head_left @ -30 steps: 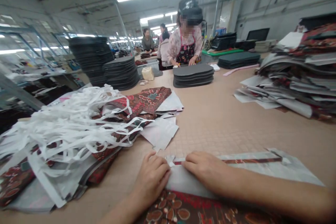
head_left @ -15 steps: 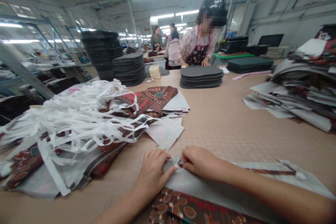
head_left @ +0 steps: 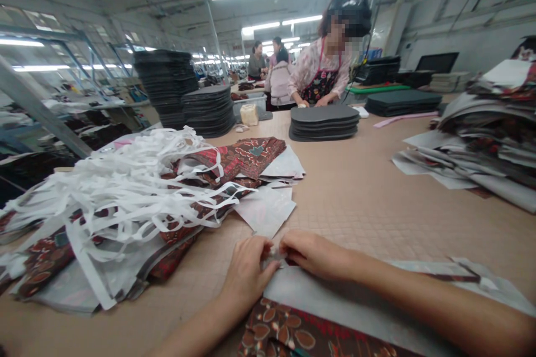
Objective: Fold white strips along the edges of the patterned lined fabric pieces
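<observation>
A brown and red patterned fabric piece (head_left: 297, 332) lies at the table's near edge, its pale grey backing (head_left: 330, 295) folded up over the far side. My left hand (head_left: 251, 268) has thumb and fingers closed on the upper left corner of that backing. Close beside it, my right hand (head_left: 316, 254) pinches the same corner with bent fingers. The fingertips of both hands nearly meet, and a small whitish bit of material shows between them. Exactly how the corner is folded is hidden by my fingers. Under my right forearm the piece runs on to a brown strip (head_left: 454, 276).
White strips (head_left: 138, 178) lie tangled over patterned fabric pieces (head_left: 255, 156) at left. Dark panels stand in stacks (head_left: 165, 89) behind them. A co-worker (head_left: 324, 67) bends over another dark stack (head_left: 324, 124). Layered fabric pieces (head_left: 481, 150) are piled at right.
My right hand has shifted slightly left, closer to my left hand at the corner. My left hand stays about where it was. The co-worker's hands have moved a little.
</observation>
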`<state>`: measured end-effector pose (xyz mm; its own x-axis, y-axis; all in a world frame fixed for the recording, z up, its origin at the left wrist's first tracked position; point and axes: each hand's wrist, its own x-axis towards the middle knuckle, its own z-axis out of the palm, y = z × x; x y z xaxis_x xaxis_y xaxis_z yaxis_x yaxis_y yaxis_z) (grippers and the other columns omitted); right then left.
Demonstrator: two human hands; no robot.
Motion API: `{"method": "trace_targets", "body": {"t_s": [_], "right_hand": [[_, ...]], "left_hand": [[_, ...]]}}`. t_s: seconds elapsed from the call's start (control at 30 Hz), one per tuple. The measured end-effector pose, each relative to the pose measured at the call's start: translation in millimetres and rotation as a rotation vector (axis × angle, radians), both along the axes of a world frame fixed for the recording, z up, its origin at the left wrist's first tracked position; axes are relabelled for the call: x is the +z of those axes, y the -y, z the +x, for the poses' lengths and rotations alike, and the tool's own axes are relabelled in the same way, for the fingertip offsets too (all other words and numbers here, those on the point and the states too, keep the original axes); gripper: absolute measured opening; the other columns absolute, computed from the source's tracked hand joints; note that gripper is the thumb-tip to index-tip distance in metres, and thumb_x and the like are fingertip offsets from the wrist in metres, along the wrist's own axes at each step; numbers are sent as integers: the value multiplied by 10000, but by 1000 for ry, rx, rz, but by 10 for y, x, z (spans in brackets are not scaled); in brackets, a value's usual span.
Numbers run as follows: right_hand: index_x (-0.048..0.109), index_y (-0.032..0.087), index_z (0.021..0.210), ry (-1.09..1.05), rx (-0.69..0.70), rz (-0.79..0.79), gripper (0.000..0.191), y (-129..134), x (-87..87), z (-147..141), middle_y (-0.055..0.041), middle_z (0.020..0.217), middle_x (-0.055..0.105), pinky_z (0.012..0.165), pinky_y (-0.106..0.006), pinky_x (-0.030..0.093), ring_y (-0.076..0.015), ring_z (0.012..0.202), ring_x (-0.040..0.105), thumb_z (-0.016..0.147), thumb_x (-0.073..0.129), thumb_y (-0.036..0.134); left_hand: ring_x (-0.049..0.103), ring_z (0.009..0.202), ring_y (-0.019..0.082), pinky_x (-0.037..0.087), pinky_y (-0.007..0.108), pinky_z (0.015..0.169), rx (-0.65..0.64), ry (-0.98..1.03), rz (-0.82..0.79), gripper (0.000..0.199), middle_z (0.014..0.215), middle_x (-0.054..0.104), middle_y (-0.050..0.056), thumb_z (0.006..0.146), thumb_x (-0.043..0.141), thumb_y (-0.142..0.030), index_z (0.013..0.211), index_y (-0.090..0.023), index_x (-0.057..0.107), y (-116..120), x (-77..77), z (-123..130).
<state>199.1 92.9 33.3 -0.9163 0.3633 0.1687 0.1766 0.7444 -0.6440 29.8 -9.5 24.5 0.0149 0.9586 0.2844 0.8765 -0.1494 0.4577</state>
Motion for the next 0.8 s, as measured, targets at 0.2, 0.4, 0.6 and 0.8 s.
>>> {"method": "trace_targets", "body": {"t_s": [0.2, 0.4, 0.6, 0.8], "right_hand": [[565, 150, 749, -10, 80, 90, 113, -96, -52, -74, -24, 789, 553, 646, -210, 400, -119, 728, 487, 811, 508, 75], [564, 142, 749, 118, 100, 179, 133, -131, 23, -172, -43, 819, 571, 626, -216, 395, -123, 724, 502, 833, 473, 96], [578, 123, 781, 273, 138, 249, 122, -121, 159, -251, -72, 809, 596, 602, -239, 395, -139, 684, 518, 827, 467, 108], [554, 119, 851, 255, 40, 277, 86, -156, 95, -297, -60, 780, 593, 546, -247, 358, -142, 636, 506, 811, 478, 109]], "left_hand": [[488, 775, 182, 333, 346, 734, -218, -245, 196, 117, 797, 567, 16, 879, 465, -193, 824, -185, 568, 39, -20, 23], [460, 719, 183, 348, 343, 694, -323, -443, 280, 323, 770, 560, 48, 933, 274, -180, 847, -152, 584, 59, 3, 45], [471, 741, 195, 388, 360, 709, -359, -557, 285, 309, 796, 564, 70, 924, 280, -162, 1033, -109, 564, 73, 23, 56], [475, 772, 207, 389, 371, 714, -335, -522, 151, 250, 826, 561, 58, 914, 340, -168, 1016, -139, 566, 68, -9, 53]]}}
